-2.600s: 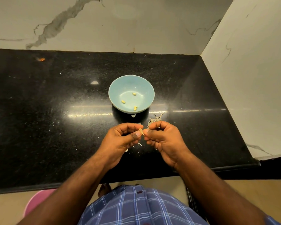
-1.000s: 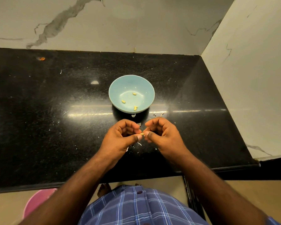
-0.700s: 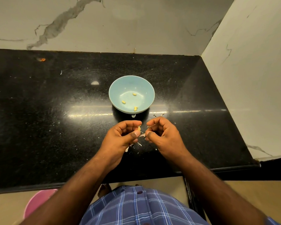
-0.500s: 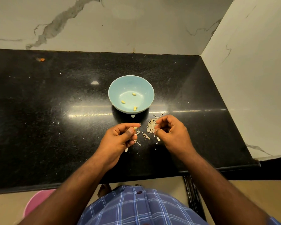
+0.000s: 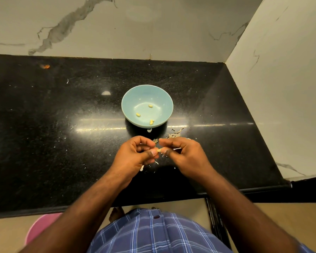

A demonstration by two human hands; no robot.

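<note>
Pale kernel [image 5: 159,150] in pinch of left grip [image 5: 133,156] and right grip [image 5: 187,156], between bowl rim [image 5: 146,126] and counter edge [image 5: 62,209]

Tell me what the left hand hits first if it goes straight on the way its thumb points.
Likely the right hand: the thumb of the left hand aims at its fingertips, with only the pinched pale piece between.

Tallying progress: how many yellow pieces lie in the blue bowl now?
3 in the bowl: back piece, left piece, front piece. A fourth piece is pinched between left hand and right hand, outside it.
</note>
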